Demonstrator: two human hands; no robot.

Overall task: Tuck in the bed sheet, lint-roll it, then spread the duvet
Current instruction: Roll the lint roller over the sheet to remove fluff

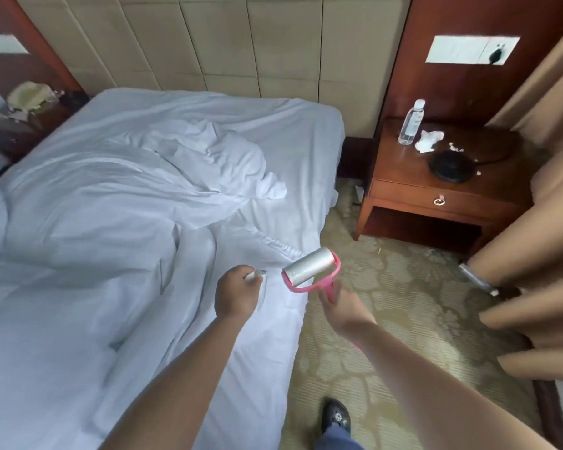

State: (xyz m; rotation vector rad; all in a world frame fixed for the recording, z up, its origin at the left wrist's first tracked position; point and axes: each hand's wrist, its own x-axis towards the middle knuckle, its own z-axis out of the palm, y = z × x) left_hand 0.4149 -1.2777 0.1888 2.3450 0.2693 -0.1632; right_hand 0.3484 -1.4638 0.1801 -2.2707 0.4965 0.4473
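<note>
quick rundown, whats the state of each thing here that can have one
lint roller: held up near the bed edge, by its pink handle
right hand: grips the roller handle
left hand: pinches a small whitish scrap, unclear what
bed sheet: on the mattress, wrinkled
duvet: bunched, not spread
water bottle: upright, capped
nightstand drawer: closed
curtain: hangs in folds

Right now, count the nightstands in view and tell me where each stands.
2. One nightstand stands right of the bed, bearing a water bottle. The other is at the far left edge, partly cut off.
</note>
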